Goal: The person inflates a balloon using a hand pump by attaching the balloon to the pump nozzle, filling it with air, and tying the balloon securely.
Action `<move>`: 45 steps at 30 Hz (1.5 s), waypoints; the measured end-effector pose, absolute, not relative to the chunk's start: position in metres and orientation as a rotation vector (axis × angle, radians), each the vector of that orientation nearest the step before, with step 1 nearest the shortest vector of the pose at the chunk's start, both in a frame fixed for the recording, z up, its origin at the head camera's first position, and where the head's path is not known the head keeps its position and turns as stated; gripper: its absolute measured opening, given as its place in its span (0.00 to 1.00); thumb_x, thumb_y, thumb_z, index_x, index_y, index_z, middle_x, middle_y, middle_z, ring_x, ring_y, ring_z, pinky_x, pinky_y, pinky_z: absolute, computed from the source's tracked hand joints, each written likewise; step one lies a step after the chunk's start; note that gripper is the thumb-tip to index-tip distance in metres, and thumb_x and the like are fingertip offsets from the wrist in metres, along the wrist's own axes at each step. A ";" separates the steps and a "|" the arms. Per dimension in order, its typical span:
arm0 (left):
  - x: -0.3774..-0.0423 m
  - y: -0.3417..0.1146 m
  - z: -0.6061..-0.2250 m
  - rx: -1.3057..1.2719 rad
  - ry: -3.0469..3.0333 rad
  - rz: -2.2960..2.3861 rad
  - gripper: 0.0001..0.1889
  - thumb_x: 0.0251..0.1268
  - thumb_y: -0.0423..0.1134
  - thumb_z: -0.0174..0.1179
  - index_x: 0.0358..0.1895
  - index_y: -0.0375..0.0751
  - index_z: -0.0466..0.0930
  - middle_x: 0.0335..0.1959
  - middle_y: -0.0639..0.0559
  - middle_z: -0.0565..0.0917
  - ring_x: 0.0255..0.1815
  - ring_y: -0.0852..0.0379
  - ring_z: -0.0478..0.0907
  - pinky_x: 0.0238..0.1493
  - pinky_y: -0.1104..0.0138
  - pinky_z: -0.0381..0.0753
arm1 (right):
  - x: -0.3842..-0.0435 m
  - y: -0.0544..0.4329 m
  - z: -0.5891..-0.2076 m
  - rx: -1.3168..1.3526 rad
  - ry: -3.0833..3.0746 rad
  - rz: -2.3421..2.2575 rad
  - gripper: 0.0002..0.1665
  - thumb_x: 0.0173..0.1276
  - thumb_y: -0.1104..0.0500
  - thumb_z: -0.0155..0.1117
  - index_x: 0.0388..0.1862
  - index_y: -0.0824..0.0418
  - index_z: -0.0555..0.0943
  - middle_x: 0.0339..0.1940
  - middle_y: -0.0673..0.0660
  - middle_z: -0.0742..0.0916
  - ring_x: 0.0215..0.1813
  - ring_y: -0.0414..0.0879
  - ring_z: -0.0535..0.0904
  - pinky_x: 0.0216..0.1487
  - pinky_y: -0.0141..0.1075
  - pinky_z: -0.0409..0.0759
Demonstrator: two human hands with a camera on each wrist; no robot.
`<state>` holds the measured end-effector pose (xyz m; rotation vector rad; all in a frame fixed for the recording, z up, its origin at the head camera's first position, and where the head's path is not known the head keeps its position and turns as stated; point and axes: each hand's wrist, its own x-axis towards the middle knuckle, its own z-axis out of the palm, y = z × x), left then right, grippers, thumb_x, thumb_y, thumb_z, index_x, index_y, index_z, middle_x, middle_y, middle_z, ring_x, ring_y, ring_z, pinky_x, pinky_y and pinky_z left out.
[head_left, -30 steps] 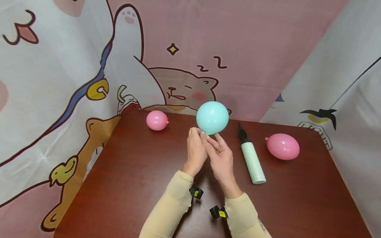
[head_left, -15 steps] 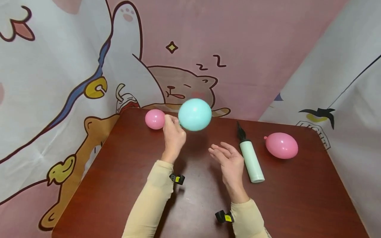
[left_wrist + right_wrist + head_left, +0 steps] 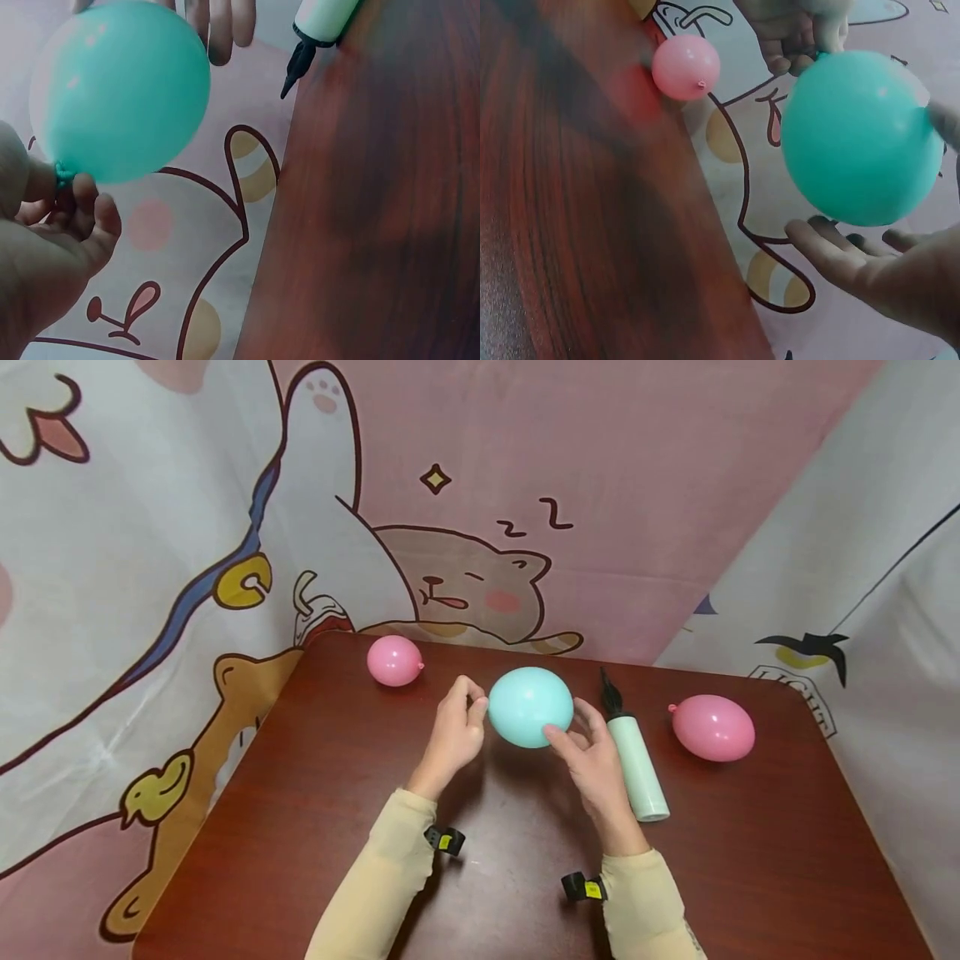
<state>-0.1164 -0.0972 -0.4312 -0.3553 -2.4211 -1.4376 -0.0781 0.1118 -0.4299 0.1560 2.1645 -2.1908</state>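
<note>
A round turquoise balloon (image 3: 529, 706) hangs above the table between my two hands. My left hand (image 3: 452, 735) pinches its tied neck, and the green knot (image 3: 64, 175) shows between thumb and fingers in the left wrist view. On the balloon's other side is my right hand (image 3: 592, 764). Its thumb lies against the near face and its fingers curve around the far right side. In the right wrist view the right hand's fingers (image 3: 832, 255) are spread under the balloon, some partly hidden by it.
On the brown table (image 3: 337, 827), a small pink balloon (image 3: 394, 661) sits at back left. A pale green hand pump (image 3: 637, 767) with a black nozzle lies just right of my right hand. Farther right is a larger pink balloon (image 3: 712, 727). A printed cloth (image 3: 637, 510) hangs behind.
Both hands were together at the balloon's neck. The left hand carried it left, away from the right hand, then back right and lower. Now the right hand holds its right side.
</note>
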 end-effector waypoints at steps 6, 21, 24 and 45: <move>-0.110 -0.094 -0.432 -0.402 -2.436 -1.467 0.04 0.72 0.27 0.57 0.38 0.36 0.72 0.38 0.42 0.78 0.36 0.50 0.73 0.41 0.60 0.74 | -0.080 0.119 -0.433 0.100 2.100 -2.181 0.47 0.73 0.62 0.66 0.84 0.59 0.52 0.81 0.60 0.63 0.70 0.55 0.72 0.54 0.30 0.81; -0.103 -0.090 -0.433 -0.397 -2.470 -1.916 0.05 0.79 0.32 0.55 0.41 0.35 0.76 0.33 0.40 0.83 0.36 0.40 0.86 0.36 0.65 0.83 | -0.080 0.126 -0.437 0.231 2.142 -2.144 0.45 0.73 0.60 0.67 0.82 0.62 0.56 0.76 0.66 0.69 0.69 0.59 0.73 0.49 0.27 0.81; -0.103 -0.089 -0.433 -0.393 -2.483 -1.903 0.06 0.80 0.34 0.54 0.41 0.34 0.75 0.32 0.39 0.83 0.35 0.42 0.86 0.34 0.65 0.81 | -0.080 0.128 -0.438 0.238 2.157 -2.107 0.45 0.72 0.59 0.68 0.81 0.61 0.56 0.76 0.65 0.69 0.68 0.58 0.73 0.50 0.27 0.81; -0.102 -0.087 -0.445 -0.492 -2.583 -1.630 0.04 0.74 0.33 0.60 0.40 0.38 0.75 0.30 0.49 0.77 0.24 0.59 0.72 0.29 0.68 0.73 | -0.077 0.148 -0.444 0.130 2.298 -1.838 0.54 0.67 0.52 0.75 0.83 0.57 0.53 0.78 0.64 0.65 0.77 0.62 0.67 0.72 0.55 0.69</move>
